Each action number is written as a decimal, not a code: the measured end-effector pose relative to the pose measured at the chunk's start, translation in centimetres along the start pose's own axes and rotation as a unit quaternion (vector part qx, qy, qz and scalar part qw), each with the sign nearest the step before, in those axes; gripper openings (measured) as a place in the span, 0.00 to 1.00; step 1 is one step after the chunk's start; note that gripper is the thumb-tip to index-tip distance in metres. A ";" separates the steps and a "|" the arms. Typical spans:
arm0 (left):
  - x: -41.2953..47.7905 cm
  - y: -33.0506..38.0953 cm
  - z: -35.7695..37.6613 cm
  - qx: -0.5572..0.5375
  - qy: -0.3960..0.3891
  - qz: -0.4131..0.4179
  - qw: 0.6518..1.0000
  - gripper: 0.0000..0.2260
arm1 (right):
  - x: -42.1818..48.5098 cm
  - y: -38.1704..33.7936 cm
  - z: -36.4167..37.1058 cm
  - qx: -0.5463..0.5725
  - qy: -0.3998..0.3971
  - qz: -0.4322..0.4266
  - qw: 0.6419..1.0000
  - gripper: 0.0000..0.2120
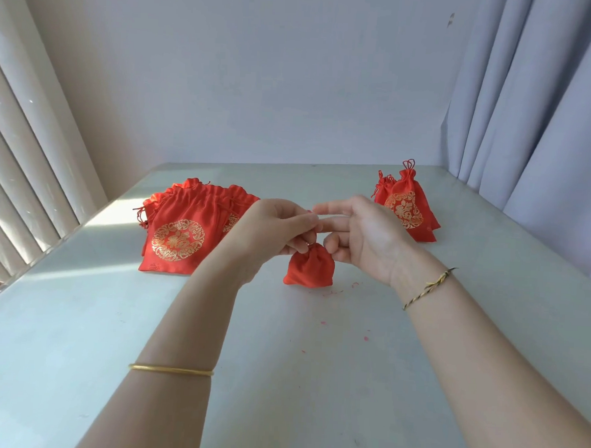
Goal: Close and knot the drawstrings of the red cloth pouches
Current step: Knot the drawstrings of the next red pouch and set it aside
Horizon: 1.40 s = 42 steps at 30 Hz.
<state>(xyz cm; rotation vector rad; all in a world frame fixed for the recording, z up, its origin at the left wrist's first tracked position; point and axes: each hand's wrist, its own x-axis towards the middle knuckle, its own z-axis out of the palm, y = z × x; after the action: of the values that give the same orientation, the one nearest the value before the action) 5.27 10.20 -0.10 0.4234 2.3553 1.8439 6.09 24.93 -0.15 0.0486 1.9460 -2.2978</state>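
Note:
A small red cloth pouch (pixel 309 269) stands on the pale table, its mouth gathered tight at the top. My left hand (pixel 280 224) pinches the drawstring just above the gathered neck. My right hand (pixel 358 232) is beside it, its lower fingers curled at the pouch's neck and its upper fingers stretched toward the left hand; the string itself is mostly hidden between the fingers. A pile of flat red pouches with gold emblems (pixel 184 231) lies to the left. A few closed pouches (pixel 406 204) stand at the back right.
The white table (pixel 279 377) runs to a wall at the back. Vertical blinds (pixel 20 161) line the left edge and a grey curtain (pixel 540 106) hangs on the right. Tiny red thread scraps (pixel 335 292) lie near the pouch.

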 end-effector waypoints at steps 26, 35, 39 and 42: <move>0.5 -0.3 0.1 -0.028 0.126 -0.009 0.992 0.04 | 0.3 1.4 1.2 -0.489 0.090 -0.371 0.784 0.03; 0.5 -0.4 -0.1 -0.045 0.132 -0.015 0.990 0.04 | 0.2 1.6 1.4 -0.564 0.093 -0.410 0.711 0.10; 0.6 -0.3 -0.3 -0.048 0.139 -0.023 0.989 0.04 | 0.0 1.5 1.6 -0.559 0.090 -0.387 0.728 0.07; 0.4 0.1 -0.2 -0.050 0.137 -0.023 0.989 0.05 | 0.2 1.6 1.6 -0.517 0.084 -0.355 0.774 0.06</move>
<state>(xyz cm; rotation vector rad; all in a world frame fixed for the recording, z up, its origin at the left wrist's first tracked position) 4.84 10.14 0.09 0.1074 2.3982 2.1062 6.19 23.08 -1.50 -0.7109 3.4517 -1.0622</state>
